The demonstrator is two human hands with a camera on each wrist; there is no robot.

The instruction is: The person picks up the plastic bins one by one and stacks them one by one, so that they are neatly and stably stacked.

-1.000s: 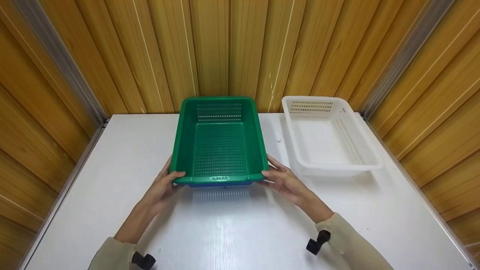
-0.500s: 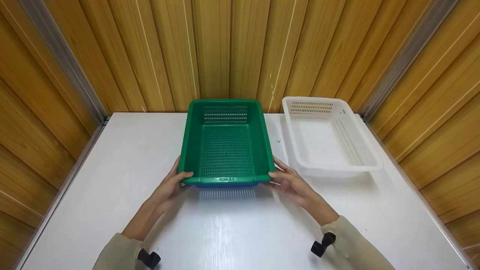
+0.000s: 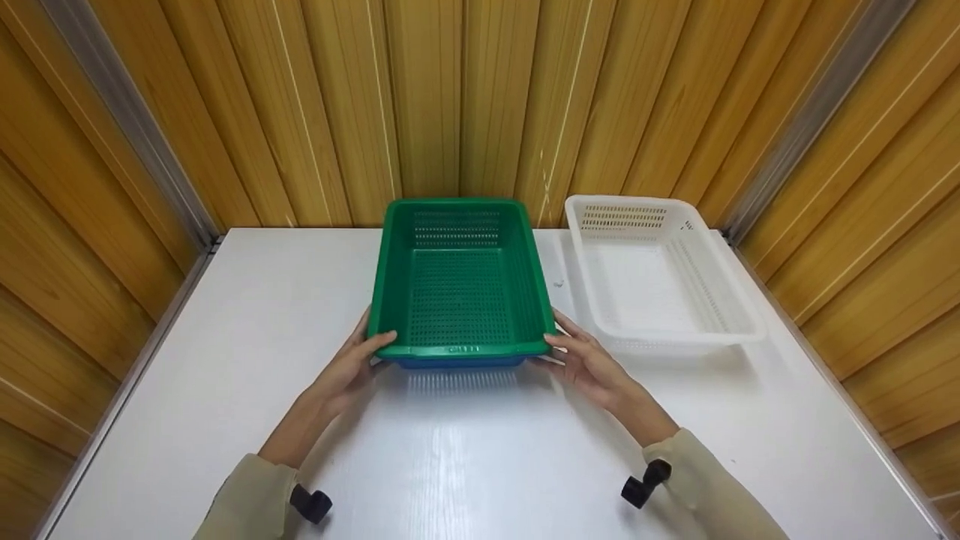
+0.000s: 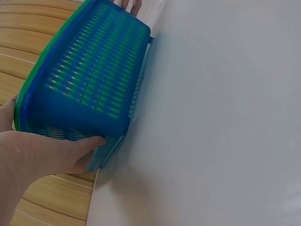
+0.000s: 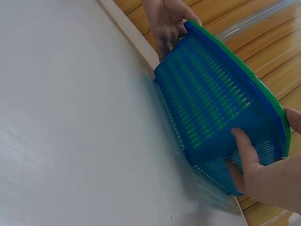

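The green basket [image 3: 461,300], which I see nested in a blue basket [image 4: 70,110], lies directly between the fingers of the left hand [image 3: 349,371] and those of the right hand [image 3: 592,371], both grasping the stack at its two near corners. Each thumb rests on the green rim, with other fingers against the blue wall below. A white basket [image 3: 679,336] stands on the table [image 3: 202,360], beyond and right of the right-hand fingers.
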